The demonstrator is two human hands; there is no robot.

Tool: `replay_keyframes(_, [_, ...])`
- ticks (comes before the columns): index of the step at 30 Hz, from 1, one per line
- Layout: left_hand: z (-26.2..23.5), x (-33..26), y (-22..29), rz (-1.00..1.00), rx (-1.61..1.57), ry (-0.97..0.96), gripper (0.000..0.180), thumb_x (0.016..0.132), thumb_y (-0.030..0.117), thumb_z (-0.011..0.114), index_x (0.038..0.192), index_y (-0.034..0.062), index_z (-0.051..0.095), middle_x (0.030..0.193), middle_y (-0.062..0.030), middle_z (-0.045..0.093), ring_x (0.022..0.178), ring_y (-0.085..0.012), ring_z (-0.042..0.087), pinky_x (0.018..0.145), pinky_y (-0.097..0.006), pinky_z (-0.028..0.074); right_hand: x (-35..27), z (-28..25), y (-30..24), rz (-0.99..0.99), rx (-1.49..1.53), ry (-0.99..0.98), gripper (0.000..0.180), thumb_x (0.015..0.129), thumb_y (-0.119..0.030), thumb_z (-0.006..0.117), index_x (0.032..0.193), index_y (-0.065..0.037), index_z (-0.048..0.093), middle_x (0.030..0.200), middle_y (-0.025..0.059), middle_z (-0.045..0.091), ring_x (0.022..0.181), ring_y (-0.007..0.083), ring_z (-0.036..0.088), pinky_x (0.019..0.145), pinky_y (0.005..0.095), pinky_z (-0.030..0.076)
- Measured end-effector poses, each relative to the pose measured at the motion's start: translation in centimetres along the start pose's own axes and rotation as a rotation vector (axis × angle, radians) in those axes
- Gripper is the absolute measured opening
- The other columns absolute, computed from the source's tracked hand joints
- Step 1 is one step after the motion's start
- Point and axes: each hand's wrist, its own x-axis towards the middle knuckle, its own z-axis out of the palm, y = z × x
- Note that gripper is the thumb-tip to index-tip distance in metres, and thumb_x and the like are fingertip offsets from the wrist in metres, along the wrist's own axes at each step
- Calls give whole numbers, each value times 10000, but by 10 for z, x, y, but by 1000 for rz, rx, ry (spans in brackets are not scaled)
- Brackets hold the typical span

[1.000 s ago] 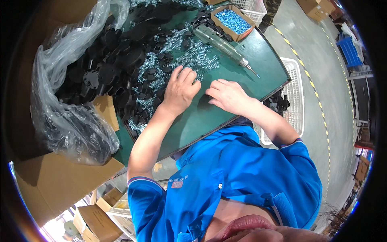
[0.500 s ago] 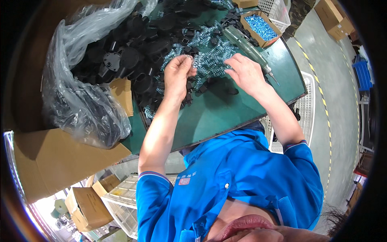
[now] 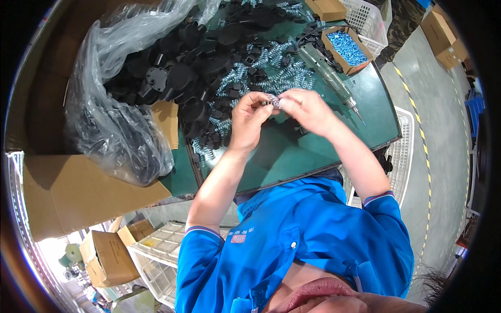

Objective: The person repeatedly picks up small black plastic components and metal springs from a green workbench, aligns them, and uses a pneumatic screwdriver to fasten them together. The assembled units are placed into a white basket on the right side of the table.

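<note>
My left hand [image 3: 249, 119] and my right hand [image 3: 304, 107] meet above the green table [image 3: 292, 156], fingertips together on a small metal spring [image 3: 272, 100]. Both hands pinch it from opposite sides. Just beyond them lies a heap of loose silvery springs [image 3: 271, 78] mixed with small black plastic parts. A pile of larger round black plastic pieces [image 3: 177, 78] covers the table's far left.
A clear plastic bag [image 3: 112, 130] spills from a cardboard box [image 3: 68, 188] at the left. An electric screwdriver [image 3: 331, 78] lies to the right of the springs. A small carton of blue screws [image 3: 347, 48] and a white basket [image 3: 368, 18] stand behind it.
Both hands rose from the table surface and came together, now pinching a spring between them. The view has tilted, so the table sits higher in the picture.
</note>
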Motion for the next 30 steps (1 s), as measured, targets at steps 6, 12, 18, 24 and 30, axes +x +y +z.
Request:
replay_keyframes(6, [17, -9, 5, 186, 615, 40, 174, 897, -37, 651, 1059, 15, 618, 977, -51, 621, 849, -84, 600, 730, -226, 505, -13, 1, 16, 149, 265, 95, 121, 887, -97, 655, 931, 13, 681, 790, 87, 675, 698, 147, 632, 671, 296, 514])
replay_keyframes(12, [22, -22, 7, 67, 602, 73, 174, 873, -13, 679, 1033, 12, 613, 900, -31, 649, 753, -103, 641, 678, -243, 520, -19, 1, 17, 150, 182, -84, 200, 966, -179, 587, 926, 1, 664, 758, 69, 666, 686, 115, 646, 633, 287, 507])
replay_keyframes(18, [34, -24, 37, 83, 899, 19, 259, 778, 135, 797, 943, 29, 628, 832, -76, 634, 713, -166, 652, 634, -299, 518, -22, 7, 18, -20, 27, 43, 151, 885, -107, 657, 973, 16, 668, 843, 111, 669, 720, 166, 669, 639, 301, 512])
replay_keyframes(24, [19, -25, 30, 454, 1019, 69, 166, 822, 75, 727, 952, 23, 638, 893, -121, 645, 779, -276, 654, 658, -346, 522, -20, 19, 20, 281, 570, -5, 124, 933, -86, 626, 999, 16, 646, 845, 69, 679, 730, 125, 657, 643, 277, 538])
replay_keyframes(30, [29, -28, 44, 529, 1171, 52, 210, 795, 51, 720, 974, 42, 611, 933, -133, 645, 818, -324, 651, 677, -409, 530, -9, 23, 9, 186, 577, 50, 102, 919, -56, 641, 984, 23, 636, 858, 39, 669, 743, 89, 638, 665, 237, 525])
